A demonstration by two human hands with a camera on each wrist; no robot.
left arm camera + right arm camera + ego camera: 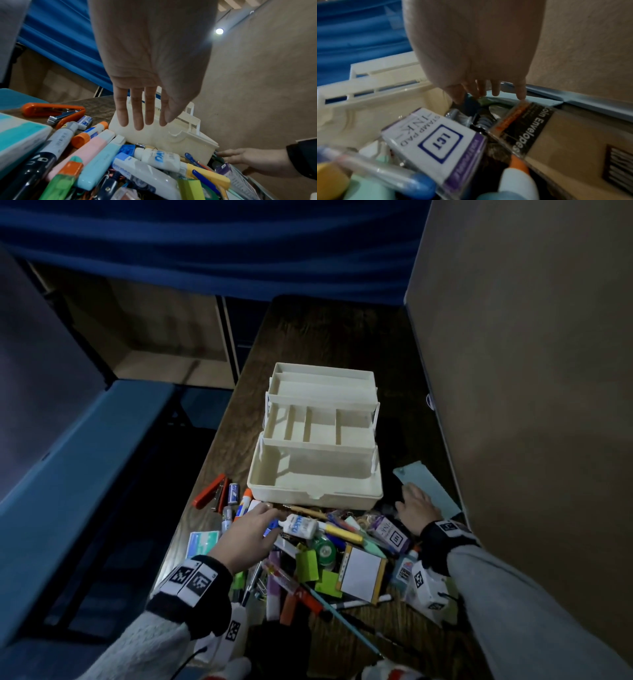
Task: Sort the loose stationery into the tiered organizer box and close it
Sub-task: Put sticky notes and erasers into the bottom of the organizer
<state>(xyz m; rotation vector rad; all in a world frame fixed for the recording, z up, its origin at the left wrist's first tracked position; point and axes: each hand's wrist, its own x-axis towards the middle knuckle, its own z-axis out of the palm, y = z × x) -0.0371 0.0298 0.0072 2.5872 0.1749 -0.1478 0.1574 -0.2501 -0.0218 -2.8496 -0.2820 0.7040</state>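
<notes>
The tiered organizer box (pixel 315 440) is standing open and empty mid-bench, the loose stationery (pixel 308 549) heaped against its near wall. The left hand (pixel 251 534) is hovering flat-fingered, holding nothing, above a white glue bottle (pixel 299 526). The right hand (pixel 418 510) is reaching, fingers extended, toward the bench's right edge. Pinching one item cleanly should avoid dragging neighbours.

head view overhead, wrist views close, low

office cubicle (partition panels (pixel 531 371), desk (pixel 325 337))
</notes>
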